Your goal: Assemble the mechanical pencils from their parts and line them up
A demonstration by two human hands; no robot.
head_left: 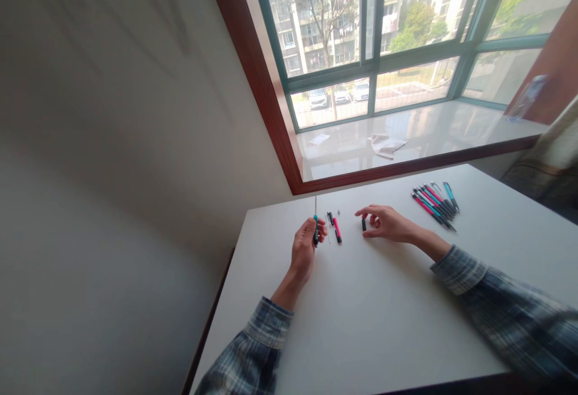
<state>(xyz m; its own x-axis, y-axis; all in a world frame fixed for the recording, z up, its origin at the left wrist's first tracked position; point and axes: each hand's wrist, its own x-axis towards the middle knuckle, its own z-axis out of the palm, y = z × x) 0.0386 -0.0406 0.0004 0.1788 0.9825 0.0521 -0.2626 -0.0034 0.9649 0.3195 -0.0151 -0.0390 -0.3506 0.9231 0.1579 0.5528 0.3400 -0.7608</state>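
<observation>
In my left hand a teal-and-black pen barrel is gripped upright, a thin rod like a refill sticking out of its top. Just right of that hand lie pen parts: a pink-and-black barrel, a short black piece, a thin pale refill and a tiny grey tip. My right hand rests low over the table, thumb and index finger apart. Between them is a short black pen grip; whether the fingers touch it is hard to see.
Several pink, teal and black pens lie together on the white table at the back right. Behind the table, a window sill holds a crumpled cloth and a paper scrap. A wall bounds the left side.
</observation>
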